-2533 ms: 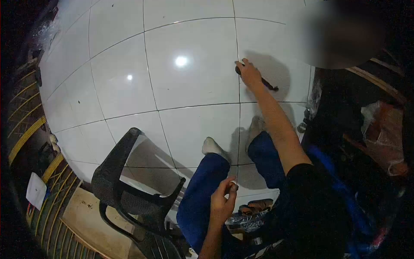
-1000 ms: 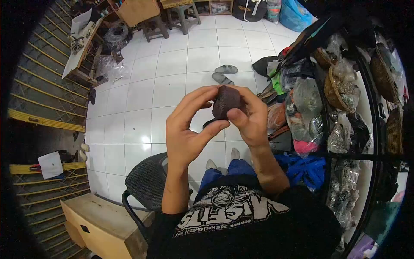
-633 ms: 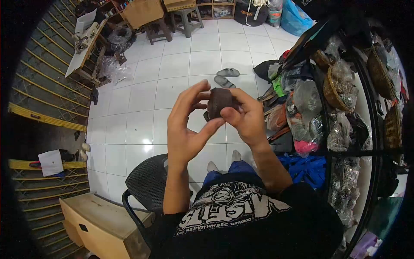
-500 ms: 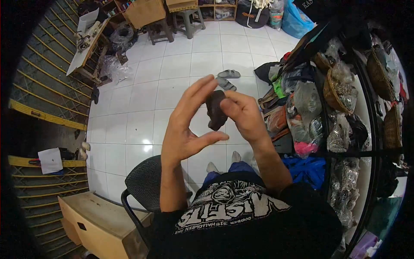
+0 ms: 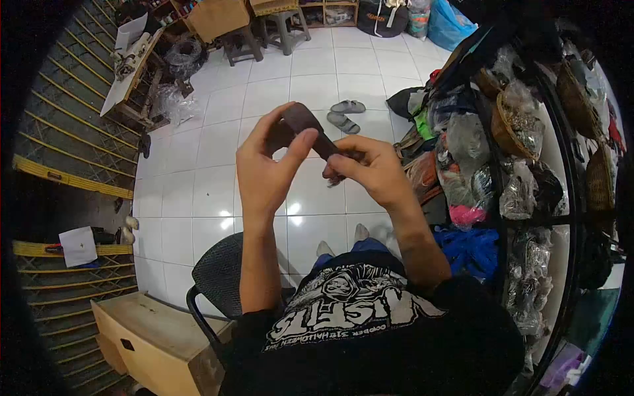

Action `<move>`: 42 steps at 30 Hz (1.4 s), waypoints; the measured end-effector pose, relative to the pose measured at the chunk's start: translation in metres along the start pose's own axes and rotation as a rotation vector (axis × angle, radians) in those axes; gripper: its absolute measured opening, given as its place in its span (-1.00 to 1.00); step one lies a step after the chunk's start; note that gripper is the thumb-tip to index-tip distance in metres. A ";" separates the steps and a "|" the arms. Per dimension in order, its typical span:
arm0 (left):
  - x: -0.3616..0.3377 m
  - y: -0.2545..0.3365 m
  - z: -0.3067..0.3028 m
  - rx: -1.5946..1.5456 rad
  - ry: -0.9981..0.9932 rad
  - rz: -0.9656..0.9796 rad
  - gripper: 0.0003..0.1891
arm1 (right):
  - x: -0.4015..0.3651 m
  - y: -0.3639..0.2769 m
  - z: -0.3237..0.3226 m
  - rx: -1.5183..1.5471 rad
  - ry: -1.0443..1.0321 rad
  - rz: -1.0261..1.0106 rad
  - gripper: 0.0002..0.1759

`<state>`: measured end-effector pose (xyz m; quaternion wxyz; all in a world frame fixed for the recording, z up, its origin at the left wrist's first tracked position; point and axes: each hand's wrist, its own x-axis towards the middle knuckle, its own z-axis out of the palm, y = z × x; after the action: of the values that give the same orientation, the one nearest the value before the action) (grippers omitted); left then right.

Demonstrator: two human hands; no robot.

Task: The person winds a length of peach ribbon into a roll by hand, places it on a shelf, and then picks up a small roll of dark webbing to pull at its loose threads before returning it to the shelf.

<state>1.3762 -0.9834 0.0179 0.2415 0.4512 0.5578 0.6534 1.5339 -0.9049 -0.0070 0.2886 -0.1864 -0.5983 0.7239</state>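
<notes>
The white tiled floor (image 5: 198, 191) carries a pair of grey sandals (image 5: 343, 113) lying side by side, a black mesh chair (image 5: 221, 277), a wooden box (image 5: 152, 336) just beside it, and stools (image 5: 285, 28) farther off

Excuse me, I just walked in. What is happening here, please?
A person holds a dark brown flat strip, perhaps leather, up in front of the chest with both bare hands. The left hand pinches its upper, curved end between thumb and fingers, and the right hand grips the lower end. Below them is a white tiled floor, where a pair of grey sandals lies. A black mesh chair stands at the person's left.
</notes>
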 end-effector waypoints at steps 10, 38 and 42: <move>-0.006 0.002 0.006 0.081 0.038 0.095 -0.49 | 0.004 -0.008 -0.009 -0.436 0.376 -0.454 -0.66; -0.008 -0.010 -0.011 0.285 0.030 0.041 -0.54 | 0.031 -0.076 -0.029 -0.946 0.057 -0.615 -0.84; -0.006 -0.007 -0.009 -0.120 0.111 -0.187 -0.65 | 0.007 -0.052 -0.020 -0.610 -0.056 -0.512 -0.85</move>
<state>1.3703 -0.9911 0.0092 0.2965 0.3451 0.5700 0.6842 1.5511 -0.8787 0.0402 0.3748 -0.0886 -0.8205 0.4225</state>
